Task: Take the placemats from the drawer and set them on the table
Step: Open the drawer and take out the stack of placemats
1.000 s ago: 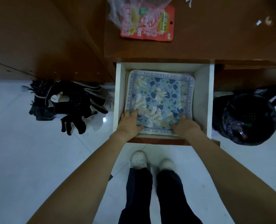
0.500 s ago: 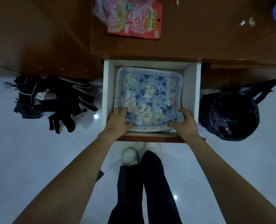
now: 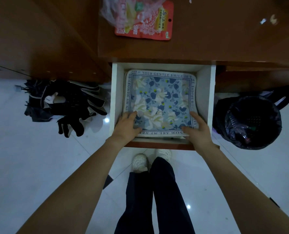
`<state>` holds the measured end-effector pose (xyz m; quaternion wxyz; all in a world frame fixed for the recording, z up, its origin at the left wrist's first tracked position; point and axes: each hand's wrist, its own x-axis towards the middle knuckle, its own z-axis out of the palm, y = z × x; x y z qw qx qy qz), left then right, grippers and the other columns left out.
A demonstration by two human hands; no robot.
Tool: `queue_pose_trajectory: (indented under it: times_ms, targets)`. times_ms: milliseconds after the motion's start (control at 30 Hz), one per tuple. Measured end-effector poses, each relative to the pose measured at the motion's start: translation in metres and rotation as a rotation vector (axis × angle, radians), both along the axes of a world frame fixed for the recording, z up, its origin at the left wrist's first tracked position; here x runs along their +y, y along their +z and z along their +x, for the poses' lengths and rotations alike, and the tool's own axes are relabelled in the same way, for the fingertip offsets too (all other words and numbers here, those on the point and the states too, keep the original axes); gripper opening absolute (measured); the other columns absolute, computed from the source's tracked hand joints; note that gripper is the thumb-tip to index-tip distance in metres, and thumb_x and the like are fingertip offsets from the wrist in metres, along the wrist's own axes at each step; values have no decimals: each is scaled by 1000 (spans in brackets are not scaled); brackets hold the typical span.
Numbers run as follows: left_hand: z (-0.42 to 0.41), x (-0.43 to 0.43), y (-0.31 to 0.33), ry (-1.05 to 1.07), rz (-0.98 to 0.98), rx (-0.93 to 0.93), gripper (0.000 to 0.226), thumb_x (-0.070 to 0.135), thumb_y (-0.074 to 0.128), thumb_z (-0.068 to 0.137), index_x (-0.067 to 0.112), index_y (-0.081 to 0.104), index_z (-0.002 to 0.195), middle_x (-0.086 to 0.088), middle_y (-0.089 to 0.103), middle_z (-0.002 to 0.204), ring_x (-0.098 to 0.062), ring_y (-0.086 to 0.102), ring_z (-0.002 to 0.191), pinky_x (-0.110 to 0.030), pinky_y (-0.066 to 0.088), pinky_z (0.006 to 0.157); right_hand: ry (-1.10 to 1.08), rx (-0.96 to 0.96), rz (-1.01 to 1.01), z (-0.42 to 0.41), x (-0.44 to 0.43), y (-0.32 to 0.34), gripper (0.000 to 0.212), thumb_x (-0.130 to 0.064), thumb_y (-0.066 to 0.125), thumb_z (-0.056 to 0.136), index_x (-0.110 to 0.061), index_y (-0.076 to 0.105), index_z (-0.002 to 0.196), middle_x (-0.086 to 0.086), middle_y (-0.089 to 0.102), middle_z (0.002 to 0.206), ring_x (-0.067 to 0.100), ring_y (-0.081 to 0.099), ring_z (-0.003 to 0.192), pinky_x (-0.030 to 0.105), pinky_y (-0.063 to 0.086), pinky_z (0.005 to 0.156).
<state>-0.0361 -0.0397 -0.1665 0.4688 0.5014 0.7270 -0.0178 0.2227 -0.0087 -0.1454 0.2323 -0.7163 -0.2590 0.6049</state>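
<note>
A stack of square placemats (image 3: 160, 100), blue floral with a lettered border, lies flat in the open white drawer (image 3: 205, 98) under the brown table (image 3: 216, 34). My left hand (image 3: 127, 126) rests on the stack's near left corner, thumb on top and fingers at the edge. On the near right corner my right hand (image 3: 197, 128) grips the same way, thumb over the border. Both hands hold the stack's front corners inside the drawer.
A red snack packet (image 3: 147, 26) under a clear plastic bag lies on the table near its front edge. A black bin (image 3: 252, 122) with a bin liner stands on the floor to the right. Dark folded umbrellas (image 3: 64, 105) lie on the tiles to the left.
Both hands slid outward from the middle of the stack's near edge to its two front corners. The camera view shifted slightly.
</note>
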Motion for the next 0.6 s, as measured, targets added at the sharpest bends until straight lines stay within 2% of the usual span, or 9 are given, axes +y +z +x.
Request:
queue_pose_trajectory:
  times_ms: [67,133,233,300,367,467,533,600]
  targets:
    - [0,1,3,54,13,-26,73,34,65,90,17,28,151,-12,31,151,-28,31,139,-33,26,115,-65,71,60,0,-5,18,60,12,65,83,-35,61,122,1,58,136,18,63,116,47,51,99]
    - [1,4,6,133,-3,-62,74,40,64,90,21,27,151,-11,30,151,-26,32,139,-30,26,113,-106,159,97,4,-8,35,62,12,61,87,-32,58,131,-2,57,137,17,63,117,47,51,99]
    - [3,3,7,285,-69,-168,77,48,65,88,26,26,151,-8,32,152,-26,33,139,-32,27,114,-132,221,148,11,-8,57,66,14,57,89,-31,54,137,-2,58,138,19,62,119,47,51,99]
    - [0,3,6,375,-84,-239,82,47,72,82,24,30,149,-5,40,149,-24,40,135,-37,33,113,-134,231,161,17,-8,68,67,15,57,88,-30,53,138,-3,60,135,19,63,118,43,54,94]
    - [-4,4,8,453,-126,-308,84,38,81,75,22,38,145,-1,44,146,-21,44,133,-36,37,112,-128,222,157,27,-9,72,68,16,57,87,-29,53,138,-5,62,132,18,64,115,39,57,89]
    - [-10,3,20,578,-170,-501,80,26,91,61,28,55,133,0,52,140,-17,53,125,-34,44,107,-22,140,120,43,-6,76,72,15,62,84,-33,55,136,-6,64,129,18,66,113,39,58,85]
    - [-11,-2,38,699,-133,-611,76,10,89,64,30,57,131,2,56,134,-14,59,117,-32,51,99,67,150,45,52,2,80,80,16,66,80,-38,51,138,-7,64,129,18,67,110,39,58,85]
    - [-11,-10,66,729,-49,-614,75,0,84,69,32,57,131,9,53,136,-8,52,123,-23,48,98,170,215,-52,55,11,95,90,16,69,77,-42,45,142,-7,62,131,20,67,111,43,56,88]
